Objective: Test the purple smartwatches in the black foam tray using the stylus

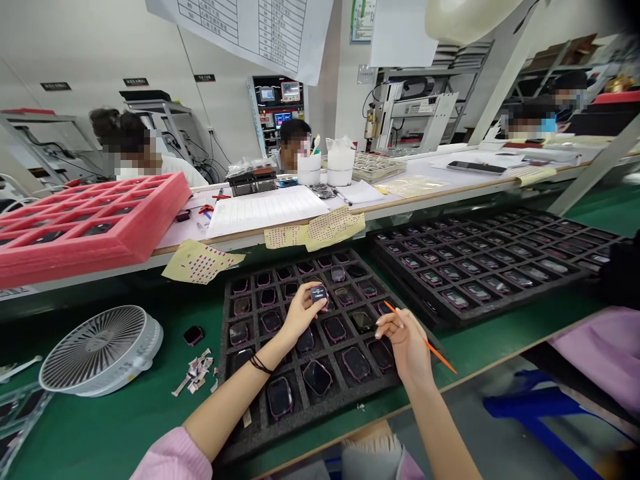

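Observation:
Pinched in my left hand (301, 312) is a smartwatch (319, 294) with a lit screen, held over the foam tray. My right hand (407, 340) has its fingers closed around a thin orange stick (441, 356), whose pointed end rises past the fingertips. Below both hands lies a black foam tray (295, 417) divided into square compartments. Most compartments hold a dark watch body with a purplish frame, such as the watch (317, 377) near the front. The stick's tip stays apart from the lit watch.
A white round fan (103, 350) lies at left, beside a loose watch (193, 335) and small scraps (196, 372). Another black tray stack (480, 267) stands right. The raised shelf (270, 237) carries a pink foam tray (95, 223), papers and white cups. Several people sit beyond it.

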The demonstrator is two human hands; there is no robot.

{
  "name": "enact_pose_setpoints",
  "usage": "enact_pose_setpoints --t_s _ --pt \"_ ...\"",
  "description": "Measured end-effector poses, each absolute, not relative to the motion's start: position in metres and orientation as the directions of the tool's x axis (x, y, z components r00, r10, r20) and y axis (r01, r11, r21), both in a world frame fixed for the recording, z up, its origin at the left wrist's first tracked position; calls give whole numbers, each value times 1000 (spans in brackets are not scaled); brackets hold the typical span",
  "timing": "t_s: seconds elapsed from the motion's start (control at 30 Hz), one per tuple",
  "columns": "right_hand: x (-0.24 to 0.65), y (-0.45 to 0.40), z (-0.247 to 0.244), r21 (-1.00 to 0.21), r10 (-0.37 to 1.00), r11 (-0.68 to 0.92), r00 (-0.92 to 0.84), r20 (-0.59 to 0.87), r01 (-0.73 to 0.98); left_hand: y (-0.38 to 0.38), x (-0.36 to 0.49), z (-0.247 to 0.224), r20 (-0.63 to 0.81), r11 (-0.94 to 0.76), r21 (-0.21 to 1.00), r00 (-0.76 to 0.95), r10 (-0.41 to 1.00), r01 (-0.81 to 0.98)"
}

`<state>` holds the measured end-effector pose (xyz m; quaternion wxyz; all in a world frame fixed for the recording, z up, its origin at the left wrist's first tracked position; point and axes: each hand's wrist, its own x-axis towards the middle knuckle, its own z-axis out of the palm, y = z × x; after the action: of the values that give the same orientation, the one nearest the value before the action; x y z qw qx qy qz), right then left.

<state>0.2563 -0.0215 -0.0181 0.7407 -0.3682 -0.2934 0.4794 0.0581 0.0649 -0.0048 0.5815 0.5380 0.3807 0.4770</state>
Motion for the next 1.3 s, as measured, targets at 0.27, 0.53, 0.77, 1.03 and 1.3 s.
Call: enact_pose_setpoints --t_s 0.27,0.53,0.77,1.03,1.3 --pt "256 -22 -17 -827 924 270 374 78 -494 63 57 -2 63 -17 985 261 963 -175" --pt "257 -22 -18 -831 926 267 369 81 -488 65 56 -5 79 -35 985 263 962 -167" --pt "257 -23 -19 -834 927 268 366 85 -483 63 58 -5 78 -43 989 244 967 -142" --pt "257 -22 -20 -834 929 264 361 84 -484 61 58 0 73 -45 992 243 967 -117" --pt "257 -23 -18 -833 930 266 357 89 -485 57 58 3 52 -30 995 236 970 -98"
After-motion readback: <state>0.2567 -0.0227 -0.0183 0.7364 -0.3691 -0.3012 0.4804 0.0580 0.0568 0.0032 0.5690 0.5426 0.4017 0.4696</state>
